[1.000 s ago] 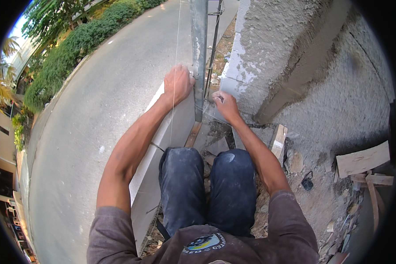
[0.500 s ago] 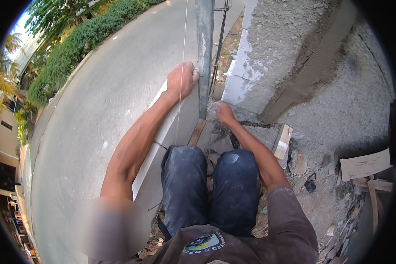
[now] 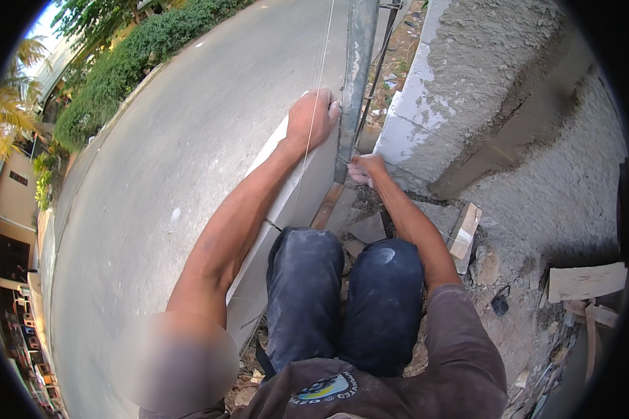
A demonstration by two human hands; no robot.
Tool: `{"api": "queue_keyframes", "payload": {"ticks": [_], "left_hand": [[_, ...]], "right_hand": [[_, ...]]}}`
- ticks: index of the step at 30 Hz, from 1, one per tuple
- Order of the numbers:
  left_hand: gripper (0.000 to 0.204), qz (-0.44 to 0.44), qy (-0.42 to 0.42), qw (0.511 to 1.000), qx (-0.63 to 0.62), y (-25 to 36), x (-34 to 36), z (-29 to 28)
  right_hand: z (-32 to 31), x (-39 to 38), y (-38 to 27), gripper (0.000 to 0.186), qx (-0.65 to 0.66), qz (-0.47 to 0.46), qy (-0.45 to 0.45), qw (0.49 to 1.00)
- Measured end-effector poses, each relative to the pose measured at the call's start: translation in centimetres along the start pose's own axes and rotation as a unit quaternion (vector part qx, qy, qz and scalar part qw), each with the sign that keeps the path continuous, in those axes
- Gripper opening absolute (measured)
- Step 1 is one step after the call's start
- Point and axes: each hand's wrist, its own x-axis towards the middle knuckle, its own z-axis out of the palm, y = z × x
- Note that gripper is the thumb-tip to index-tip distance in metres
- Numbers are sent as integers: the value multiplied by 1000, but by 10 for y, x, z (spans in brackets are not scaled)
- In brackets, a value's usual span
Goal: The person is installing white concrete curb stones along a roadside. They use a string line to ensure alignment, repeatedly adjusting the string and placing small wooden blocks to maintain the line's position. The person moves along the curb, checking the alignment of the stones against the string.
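Observation:
My left hand (image 3: 314, 120) is closed in a fist over the top of a low white block wall (image 3: 320, 173), its fingertips against an upright grey metal bar (image 3: 357, 66). Whatever those fingers grip is hidden. Thin white string (image 3: 319, 77) runs down past that hand and along the wall. Lower down, my right hand (image 3: 367, 170) has its fingers curled beside the bar's bottom end. I cannot make out whether it pinches anything. A narrow wooden strip (image 3: 327, 207) lies at the bar's foot, ahead of my knees.
Reinforcing rods (image 3: 379, 73) stand behind the bar. To the right rises a partly plastered wall (image 3: 461, 84) with a wet band. A wood offcut (image 3: 466, 230), rubble and a board (image 3: 587, 282) lie on the right. A paved road (image 3: 140, 209) stretches along the left.
The bar, wall and both hands appear further right in the picture. My right hand has curled its fingers more and turned closer to the bar's lower end. The left stays by the bar.

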Motion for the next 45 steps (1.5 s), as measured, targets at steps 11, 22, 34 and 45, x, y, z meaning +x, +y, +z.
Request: {"api": "queue_keyframes", "payload": {"ticks": [11, 22, 34, 45], "left_hand": [[24, 18, 8, 1000, 10, 1, -2, 2], [22, -42, 34, 998, -27, 4, -2, 1], [22, -39, 74, 996, -39, -3, -7, -10], [18, -63, 67, 989, -113, 14, -25, -60]], "right_hand": [[-8, 0, -21, 18, 108, -45, -86, 989], [-15, -37, -35, 18, -22, -30, -71, 997], [-5, -48, -48, 19, -99, -103, -44, 989], [-16, -98, -55, 24, -225, -304, -119, 918]]}}
